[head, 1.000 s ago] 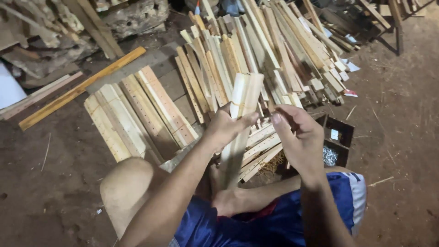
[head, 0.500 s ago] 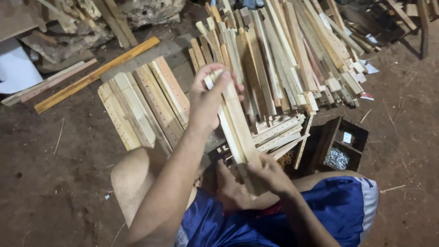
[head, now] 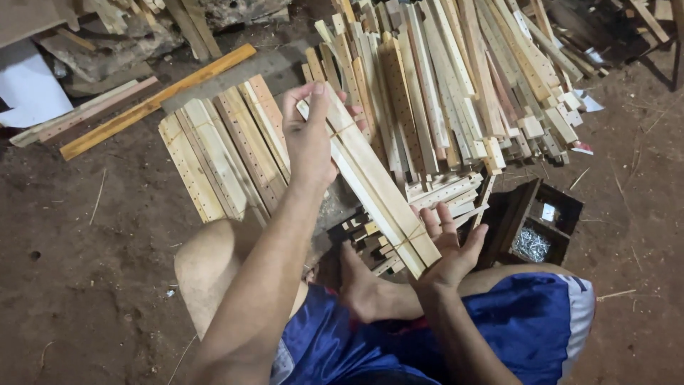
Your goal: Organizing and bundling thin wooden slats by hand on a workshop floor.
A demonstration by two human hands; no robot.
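My left hand (head: 308,135) grips the far end of a bundle of pale wooden slats (head: 374,182) tied with thin bands near both ends. The bundle slants from upper left to lower right above my lap. My right hand (head: 450,246) supports its near end from below, fingers spread and palm up against the wood. Under the bundle lie short drilled slats (head: 443,192) and small offcuts. I sit on the dirt floor in blue shorts (head: 520,321), with one bare knee (head: 206,264) raised at left.
Tied slat bundles (head: 221,153) lie side by side at left. A big heap of loose slats (head: 463,78) fills the top centre and right. A dark wooden box with nails (head: 536,232) sits at right. A long yellow plank (head: 153,103) and scrap wood lie upper left.
The bundle has swung from nearly upright to slanting down to the right. My left hand moved up to its far end; my right hand dropped from the top to under the near end and opened.
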